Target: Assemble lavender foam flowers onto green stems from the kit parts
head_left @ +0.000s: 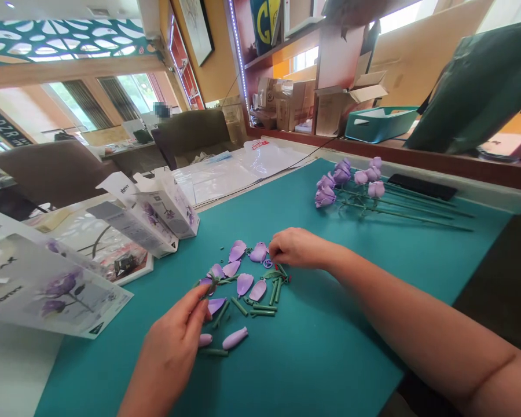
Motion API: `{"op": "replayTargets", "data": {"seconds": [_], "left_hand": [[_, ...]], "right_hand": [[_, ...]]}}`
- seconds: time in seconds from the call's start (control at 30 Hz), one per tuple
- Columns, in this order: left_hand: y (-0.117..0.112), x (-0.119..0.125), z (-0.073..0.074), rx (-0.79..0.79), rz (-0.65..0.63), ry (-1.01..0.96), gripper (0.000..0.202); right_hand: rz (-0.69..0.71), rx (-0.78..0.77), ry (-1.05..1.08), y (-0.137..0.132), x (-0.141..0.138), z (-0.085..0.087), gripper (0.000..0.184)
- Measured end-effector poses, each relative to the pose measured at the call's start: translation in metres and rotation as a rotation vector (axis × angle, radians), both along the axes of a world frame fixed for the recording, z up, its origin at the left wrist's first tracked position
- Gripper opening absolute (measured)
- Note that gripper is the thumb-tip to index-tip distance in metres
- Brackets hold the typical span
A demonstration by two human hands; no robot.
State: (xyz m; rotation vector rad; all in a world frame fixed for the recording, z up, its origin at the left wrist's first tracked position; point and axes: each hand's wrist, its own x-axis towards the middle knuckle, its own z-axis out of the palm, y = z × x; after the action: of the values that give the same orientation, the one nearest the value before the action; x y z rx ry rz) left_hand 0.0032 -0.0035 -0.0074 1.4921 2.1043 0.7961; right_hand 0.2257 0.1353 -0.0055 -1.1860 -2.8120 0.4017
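Note:
Loose purple petal pieces [245, 283] and short green stem pieces [263, 311] lie scattered on a teal mat [321, 347]. My right hand [296, 248] rests at the far side of the pile, fingers curled in a pinch over small parts near a round purple ring [267, 263]; what it pinches is hidden. My left hand [173, 341] lies at the near left of the pile, fingers together, fingertips touching a purple petal [215, 304]. A closed purple bud piece [235, 338] lies just right of that hand.
Several finished purple flowers with long green stems [360, 185] lie at the mat's far right. White product boxes [156, 214] and a flat printed package [47, 289] sit to the left. Shelves with cardboard boxes and a teal bin [380, 123] stand behind.

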Motion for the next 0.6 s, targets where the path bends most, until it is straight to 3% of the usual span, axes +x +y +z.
{"op": "replayTargets", "data": {"seconds": [0.17, 0.37, 0.6], "left_hand": [[-0.002, 0.010, 0.006, 0.015, 0.020, -0.009, 0.044], [-0.002, 0.008, 0.006, 0.019, 0.024, -0.057, 0.043], [0.000, -0.002, 0.002, 0.020, -0.062, -0.107, 0.043]], "right_hand": [[0.147, 0.022, -0.121, -0.010, -0.007, -0.005, 0.023], [0.136, 0.055, -0.244, -0.019, -0.017, -0.005, 0.020], [0.121, 0.134, -0.179, -0.024, -0.023, -0.012, 0.016]]}}
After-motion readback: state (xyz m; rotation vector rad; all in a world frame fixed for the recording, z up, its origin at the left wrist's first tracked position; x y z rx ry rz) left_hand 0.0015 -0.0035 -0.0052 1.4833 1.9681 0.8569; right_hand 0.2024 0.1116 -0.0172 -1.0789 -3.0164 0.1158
